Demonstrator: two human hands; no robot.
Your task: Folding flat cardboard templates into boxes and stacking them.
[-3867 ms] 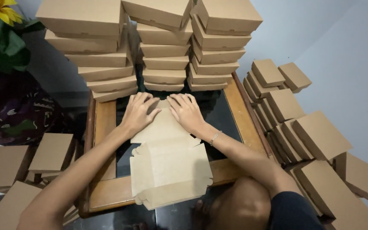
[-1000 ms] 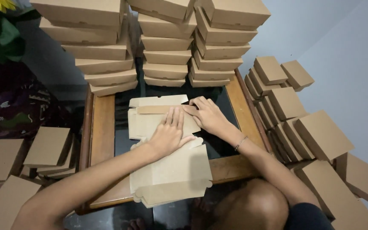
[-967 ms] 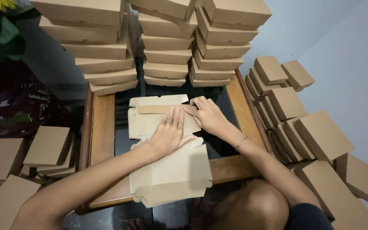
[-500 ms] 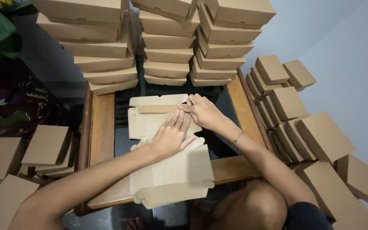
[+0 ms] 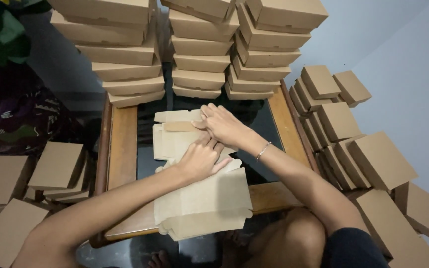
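Fingers of left hand (image 5: 200, 160) press flat on the unfolded box blank (image 5: 182, 141) mid-counter (image 5: 123, 144); right hand (image 5: 223, 124) fingers pinch its far flap. Near: flat blanks stack (image 5: 204, 208) unfolded. Far: finished boxes (image 5: 199, 49) stacked.

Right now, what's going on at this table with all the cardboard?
A person sits at a low wooden table, working a flat brown cardboard box blank with both bare hands. The left hand presses down on the blank, while the right hand folds a flap at its far edge. More flat blanks lie stacked nearer the person. Finished boxes are piled at the table's far end, with more on the floor at both sides.
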